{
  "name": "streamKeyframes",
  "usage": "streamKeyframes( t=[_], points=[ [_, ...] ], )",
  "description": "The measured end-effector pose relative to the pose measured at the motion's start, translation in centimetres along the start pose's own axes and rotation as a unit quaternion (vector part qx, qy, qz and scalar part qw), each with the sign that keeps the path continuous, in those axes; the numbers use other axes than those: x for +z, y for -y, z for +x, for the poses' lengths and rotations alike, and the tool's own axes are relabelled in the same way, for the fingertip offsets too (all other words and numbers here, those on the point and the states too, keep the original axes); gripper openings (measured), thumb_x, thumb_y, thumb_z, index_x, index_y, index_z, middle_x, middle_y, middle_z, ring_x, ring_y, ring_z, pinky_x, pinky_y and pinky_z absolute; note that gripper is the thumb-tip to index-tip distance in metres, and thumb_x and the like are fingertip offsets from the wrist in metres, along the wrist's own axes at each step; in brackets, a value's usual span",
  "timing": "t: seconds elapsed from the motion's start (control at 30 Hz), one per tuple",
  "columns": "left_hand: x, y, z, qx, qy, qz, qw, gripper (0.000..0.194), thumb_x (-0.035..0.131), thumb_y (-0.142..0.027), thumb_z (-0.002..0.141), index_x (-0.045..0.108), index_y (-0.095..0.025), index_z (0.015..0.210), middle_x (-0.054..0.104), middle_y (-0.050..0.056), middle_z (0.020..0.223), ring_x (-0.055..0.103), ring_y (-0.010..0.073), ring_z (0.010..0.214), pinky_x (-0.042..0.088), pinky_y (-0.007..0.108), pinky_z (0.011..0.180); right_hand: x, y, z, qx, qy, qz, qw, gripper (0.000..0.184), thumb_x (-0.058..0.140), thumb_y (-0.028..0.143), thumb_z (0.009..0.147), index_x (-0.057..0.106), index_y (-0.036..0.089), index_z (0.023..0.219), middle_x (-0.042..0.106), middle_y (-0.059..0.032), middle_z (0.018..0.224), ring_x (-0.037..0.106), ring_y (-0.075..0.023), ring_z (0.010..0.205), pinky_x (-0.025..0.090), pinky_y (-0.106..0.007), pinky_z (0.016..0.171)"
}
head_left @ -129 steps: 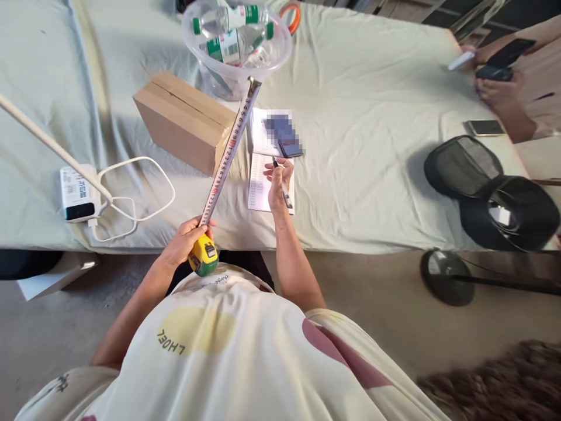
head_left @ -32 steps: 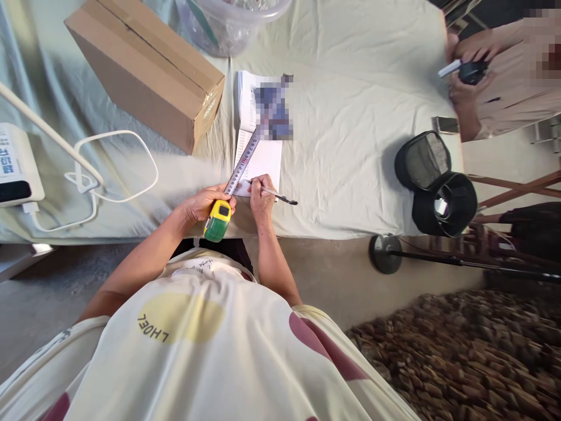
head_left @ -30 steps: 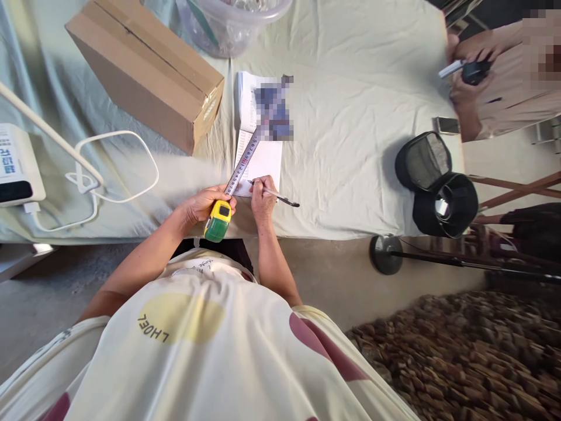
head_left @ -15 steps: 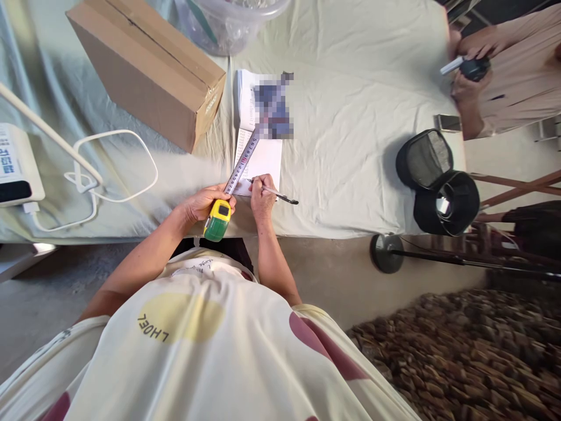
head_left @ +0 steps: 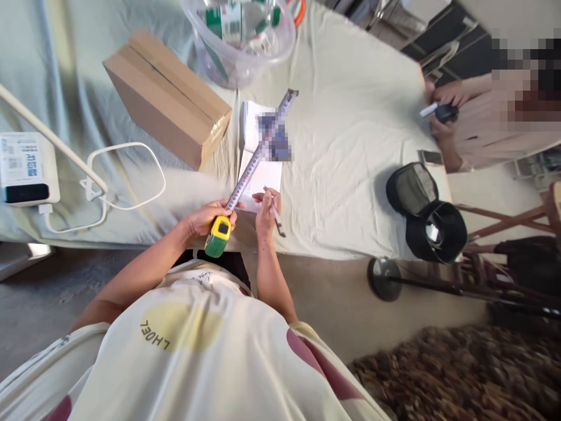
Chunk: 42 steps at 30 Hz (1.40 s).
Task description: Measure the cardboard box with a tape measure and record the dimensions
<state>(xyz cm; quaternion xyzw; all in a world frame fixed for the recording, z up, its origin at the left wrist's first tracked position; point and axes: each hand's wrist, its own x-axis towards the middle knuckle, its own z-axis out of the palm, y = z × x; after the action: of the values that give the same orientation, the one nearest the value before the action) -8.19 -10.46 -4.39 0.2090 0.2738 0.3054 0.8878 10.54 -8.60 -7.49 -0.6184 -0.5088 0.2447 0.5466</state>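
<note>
My left hand (head_left: 205,218) is closed round a yellow and green tape measure (head_left: 218,236) at the table's near edge. Its pulled-out blade slants up and to the right across an open notebook (head_left: 267,175), and the hooked end reaches past the far page. A blurred patch hides part of the upper page. My right hand (head_left: 265,215) is closed on a pen (head_left: 277,220) beside the notebook's lower right corner. The pen's back end points down toward me, and its tip is hard to make out among the fingers.
Behind the notebook stand a cardboard box (head_left: 166,105) and a clear tub (head_left: 245,61) with plastic bottles. A white power bank (head_left: 30,166) with a looped cable lies left. An open black case (head_left: 427,216) sits right. Another person's hands (head_left: 445,126) hold a dark round object.
My view has tilted, so the table appears lower and more of the tub shows. My right hand has turned, and the pen now points more steeply down. The left hand keeps the tape measure.
</note>
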Motion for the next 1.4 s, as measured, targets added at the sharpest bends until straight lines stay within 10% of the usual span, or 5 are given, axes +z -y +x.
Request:
streamKeyframes(
  t=[0.2, 0.33, 0.67, 1.4],
  points=[
    [0.9, 0.9, -5.6, 0.022, -0.022, 0.019, 0.999, 0.030, 0.069, -0.022, 0.083, 0.067, -0.014, 0.113, 0.066, 0.002, 0.068, 0.059, 0.0144, 0.052, 0.045, 0.024, 0.050, 1.9, 1.1, 2.0, -0.054, 0.116, -0.036, 0.991, 0.042, 0.058, 0.066, 0.091, 0.042, 0.026, 0.092, 0.076, -0.0112, 0.111, 0.072, -0.0244, 0.106, 0.054, -0.044, 0.095],
    [0.0, 1.3, -10.0, 0.064, -0.099, 0.013, 0.993, 0.027, 0.069, -0.023, 0.083, 0.068, -0.016, 0.108, 0.065, 0.002, 0.067, 0.059, 0.0146, 0.055, 0.046, 0.025, 0.054, 6.1, 1.3, 3.8, -0.120, 0.201, -0.018, 0.972, 0.070, 0.080, 0.072, 0.068, 0.037, 0.027, 0.099, 0.053, -0.0250, 0.150, 0.053, -0.0328, 0.143, 0.045, -0.054, 0.112],
    [-0.9, 1.4, -17.6, 0.095, -0.289, 0.014, 0.953, 0.016, 0.071, -0.027, 0.075, 0.068, -0.024, 0.090, 0.064, 0.001, 0.070, 0.058, 0.0177, 0.061, 0.045, 0.027, 0.055, 14.4, 1.7, 5.8, -0.178, 0.214, -0.011, 0.960, 0.082, 0.087, 0.062, 0.063, 0.036, 0.026, 0.118, 0.051, -0.0191, 0.144, 0.057, -0.0282, 0.130, 0.048, -0.051, 0.109],
    [0.0, 1.3, -18.3, 0.041, -0.307, 0.189, 0.932, 0.032, 0.064, -0.038, 0.081, 0.064, -0.017, 0.105, 0.061, -0.001, 0.078, 0.057, 0.0146, 0.062, 0.045, 0.025, 0.058, 7.5, 1.3, 5.7, -0.193, 0.266, 0.069, 0.942, 0.069, 0.088, 0.047, 0.062, 0.032, 0.030, 0.101, 0.033, -0.0204, 0.163, 0.037, -0.0309, 0.155, 0.041, -0.055, 0.117]
  ],
)
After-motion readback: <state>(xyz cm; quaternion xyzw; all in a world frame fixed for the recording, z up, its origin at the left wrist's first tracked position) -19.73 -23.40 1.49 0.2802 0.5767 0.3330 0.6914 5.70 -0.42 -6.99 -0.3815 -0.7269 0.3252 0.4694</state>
